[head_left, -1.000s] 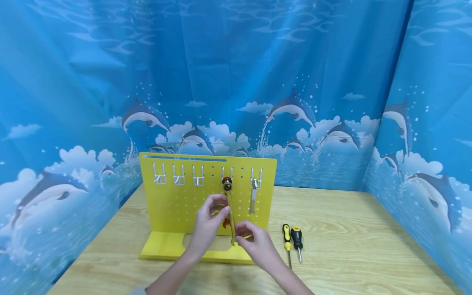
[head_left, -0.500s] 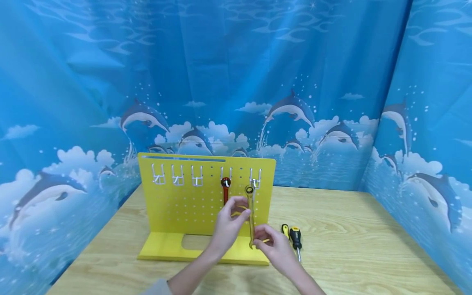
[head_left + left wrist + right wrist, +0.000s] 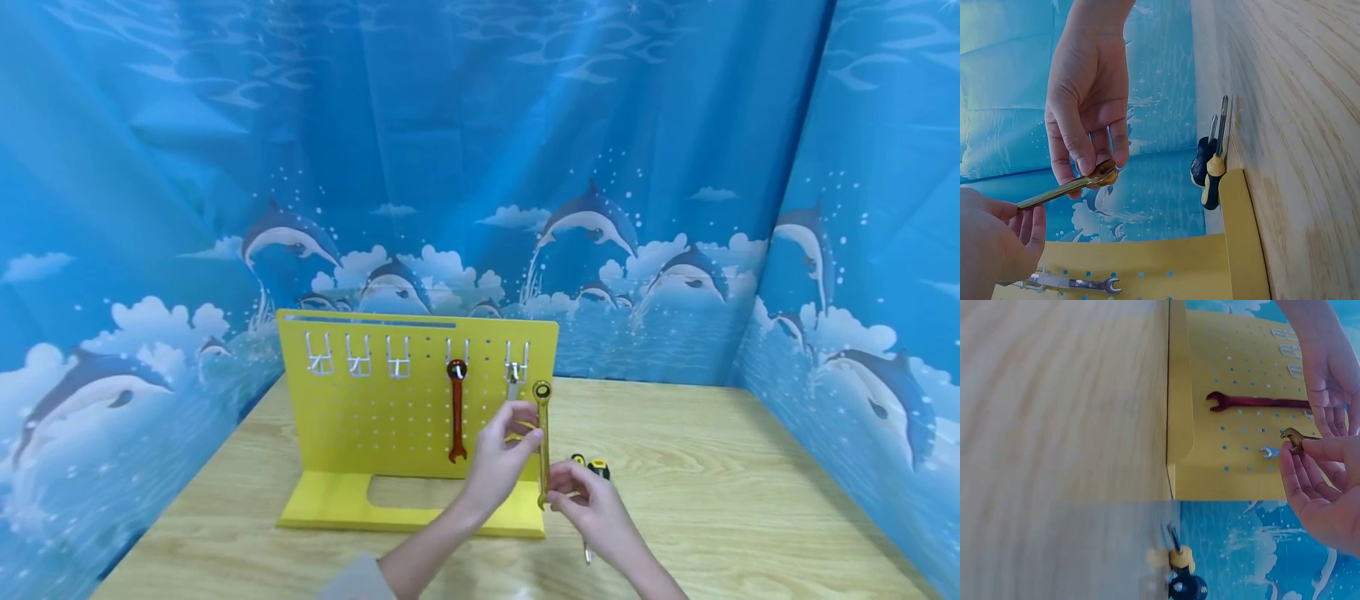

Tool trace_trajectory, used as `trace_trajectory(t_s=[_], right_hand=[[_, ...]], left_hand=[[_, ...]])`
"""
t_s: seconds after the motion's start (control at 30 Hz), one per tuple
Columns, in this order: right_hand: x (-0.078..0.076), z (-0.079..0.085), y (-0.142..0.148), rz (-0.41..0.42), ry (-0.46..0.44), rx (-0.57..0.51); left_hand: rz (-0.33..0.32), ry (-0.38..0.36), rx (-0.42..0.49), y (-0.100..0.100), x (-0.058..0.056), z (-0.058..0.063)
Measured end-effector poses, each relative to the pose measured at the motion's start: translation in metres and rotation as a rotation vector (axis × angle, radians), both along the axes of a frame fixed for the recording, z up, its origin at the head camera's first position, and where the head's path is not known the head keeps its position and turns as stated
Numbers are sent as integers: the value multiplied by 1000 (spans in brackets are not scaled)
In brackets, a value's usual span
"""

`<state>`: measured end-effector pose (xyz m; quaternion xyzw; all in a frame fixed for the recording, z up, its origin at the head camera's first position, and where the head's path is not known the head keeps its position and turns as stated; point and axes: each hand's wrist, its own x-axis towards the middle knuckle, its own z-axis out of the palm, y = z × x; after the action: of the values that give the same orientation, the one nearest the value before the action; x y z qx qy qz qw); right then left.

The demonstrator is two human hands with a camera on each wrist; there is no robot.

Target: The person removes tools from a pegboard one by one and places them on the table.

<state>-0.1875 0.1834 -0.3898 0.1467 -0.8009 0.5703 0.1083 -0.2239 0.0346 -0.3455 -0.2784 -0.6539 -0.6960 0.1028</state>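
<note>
A gold-coloured combination wrench (image 3: 544,442) stands nearly upright in front of the right edge of a yellow pegboard (image 3: 330,446), ring end up. My left hand (image 3: 497,462) pinches its upper shank between thumb and fingers. Lower down, my right hand (image 3: 596,508) holds the open-jaw end with its fingertips, as the right wrist view also shows. A red wrench (image 3: 457,417) hangs on a hook of the board. Behind my left hand, a silver wrench (image 3: 513,388) hangs on the rightmost hook, partly hidden in the head view; its open end (image 3: 1112,285) shows in the left wrist view.
Several white wire hooks (image 3: 358,365) line the board's top; the three at left hold nothing. Two black-and-yellow screwdrivers (image 3: 1215,165) lie on the wooden table (image 3: 720,483) right of the board, partly behind my right hand in the head view. A blue dolphin curtain (image 3: 450,167) surrounds the table.
Both hands have moved right with the gold wrench, from in front of the red wrench to beside the board's right edge. The red wrench is now fully exposed on its hook.
</note>
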Motion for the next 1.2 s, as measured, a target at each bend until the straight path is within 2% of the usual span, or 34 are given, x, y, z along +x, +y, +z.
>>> trace_trajectory(t_s=[0.1, 0.3, 0.67, 0.87, 1.1, 1.2], right_hand=[[1, -1, 6, -15, -17, 17], [1, -3, 17, -28, -34, 30], [3, -9, 36, -16, 3, 1], [4, -11, 44, -66, -11, 7], [3, -17, 55, -107, 23, 9], [3, -21, 59, -149, 30, -4]], left_hand=[[1, 4, -8, 6, 1, 0], [-1, -3, -6, 20, -12, -17], [-16, -24, 5, 42, -17, -21], [-10, -52, -7, 55, -23, -27], [-29, -67, 19, 70, -29, -30], [-38, -77, 41, 77, -31, -31]])
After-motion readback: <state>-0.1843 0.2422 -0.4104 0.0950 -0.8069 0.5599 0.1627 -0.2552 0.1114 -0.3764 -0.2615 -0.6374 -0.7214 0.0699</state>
